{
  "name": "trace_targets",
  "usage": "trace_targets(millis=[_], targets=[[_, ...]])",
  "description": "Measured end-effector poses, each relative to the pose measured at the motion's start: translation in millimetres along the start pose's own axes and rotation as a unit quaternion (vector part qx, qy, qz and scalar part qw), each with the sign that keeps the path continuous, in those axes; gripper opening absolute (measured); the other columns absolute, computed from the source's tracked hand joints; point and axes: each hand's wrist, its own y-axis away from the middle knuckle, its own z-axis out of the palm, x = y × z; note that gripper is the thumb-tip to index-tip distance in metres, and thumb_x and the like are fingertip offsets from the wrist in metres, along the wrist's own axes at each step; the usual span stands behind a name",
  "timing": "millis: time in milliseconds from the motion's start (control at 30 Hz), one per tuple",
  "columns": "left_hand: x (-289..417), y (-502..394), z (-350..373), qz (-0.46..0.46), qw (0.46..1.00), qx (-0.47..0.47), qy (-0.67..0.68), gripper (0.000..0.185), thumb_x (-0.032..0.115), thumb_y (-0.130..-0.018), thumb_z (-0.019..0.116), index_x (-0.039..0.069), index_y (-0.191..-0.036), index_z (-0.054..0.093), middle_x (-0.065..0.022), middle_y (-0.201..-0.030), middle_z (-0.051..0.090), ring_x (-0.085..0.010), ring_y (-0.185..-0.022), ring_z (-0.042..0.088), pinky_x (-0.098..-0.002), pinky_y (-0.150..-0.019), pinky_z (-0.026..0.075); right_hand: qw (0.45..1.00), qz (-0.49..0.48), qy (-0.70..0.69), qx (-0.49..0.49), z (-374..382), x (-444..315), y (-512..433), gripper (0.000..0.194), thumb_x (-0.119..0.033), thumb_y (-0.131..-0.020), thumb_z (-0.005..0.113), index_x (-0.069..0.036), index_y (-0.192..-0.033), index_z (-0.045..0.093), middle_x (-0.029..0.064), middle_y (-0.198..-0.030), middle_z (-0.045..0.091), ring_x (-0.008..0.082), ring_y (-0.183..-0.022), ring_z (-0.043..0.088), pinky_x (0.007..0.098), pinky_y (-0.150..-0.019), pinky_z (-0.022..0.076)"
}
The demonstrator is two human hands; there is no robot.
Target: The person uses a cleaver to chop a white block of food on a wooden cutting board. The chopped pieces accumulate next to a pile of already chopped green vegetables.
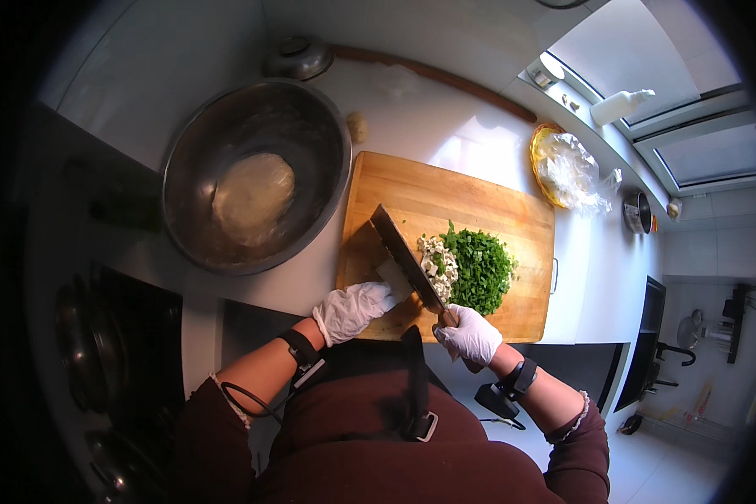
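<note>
Both my hands wear white gloves over the near edge of a wooden cutting board (460,183). My right hand (469,336) grips the handle of a cleaver (409,260), whose dark blade slants up and left across the board. On the blade's left, my left hand (356,310) holds a pale flat slab, perhaps tofu (395,280), by its near end. Small white diced pieces (439,268) lie just right of the blade. Against them rests a heap of chopped green leaves (482,268). The blade's lower edge cannot be made out.
A large metal bowl (189,126) with a lump of dough (255,198) stands left of the board. Behind are a rolling pin (435,79) and a small metal bowl (297,58). A yellow basket (537,148) with a plastic bag (570,170) sits at the back right.
</note>
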Motion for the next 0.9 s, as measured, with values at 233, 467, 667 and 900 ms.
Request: trace_targets(millis=[233,467,667,900], targets=[[5.1,1.3,-4.0,-0.024,0.999,0.005,-0.035,0.041,0.013,-0.091,0.046,0.017,-0.130,0.058,-0.0082,-0.127,0.058,-0.0274,-0.111,0.060,-0.0387,-0.097,0.050,0.999,-0.030,0.028,0.001,-10.4,-3.8,3.5,0.018,-0.023,-0.087,0.063,-0.008,-0.087,0.053,0.0005,-0.061,0.053,0.0114,-0.050,0.054,0.0282,-0.047,0.0465],[10.0,0.7,-9.6,-0.057,0.995,0.016,-0.085,0.038,0.016,-0.091,0.044,0.019,-0.125,0.060,-0.0032,-0.129,0.058,-0.0227,-0.114,0.058,-0.0358,-0.099,0.047,0.999,-0.023,0.045,0.005,-13.4,-9.7,17.0,0.012,-0.012,-0.084,0.064,-0.005,-0.088,0.055,0.0021,-0.061,0.054,0.0128,-0.049,0.056,0.0274,-0.046,0.0460],[11.4,0.6,-10.2,-0.058,0.992,0.030,-0.109,0.039,0.017,-0.091,0.043,0.022,-0.127,0.059,-0.0009,-0.130,0.057,-0.0217,-0.112,0.058,-0.0353,-0.096,0.049,0.997,-0.020,0.081,-0.003,-13.7,-5.7,19.7,0.018,-0.022,-0.087,0.064,-0.008,-0.085,0.053,0.0008,-0.061,0.054,0.0119,-0.050,0.056,0.0280,-0.048,0.0479],[11.4,0.1,-10.6,-0.062,0.994,0.033,-0.085,0.038,0.015,-0.090,0.045,0.021,-0.124,0.061,-0.0005,-0.127,0.059,-0.0223,-0.112,0.059,-0.0358,-0.093,0.051,0.996,-0.005,0.093,-0.006,-11.6,-6.7,15.1,0.019,-0.023,-0.087,0.063,-0.008,-0.085,0.053,0.0014,-0.061,0.055,0.0127,-0.050,0.056,0.0286,-0.047,0.0485]])
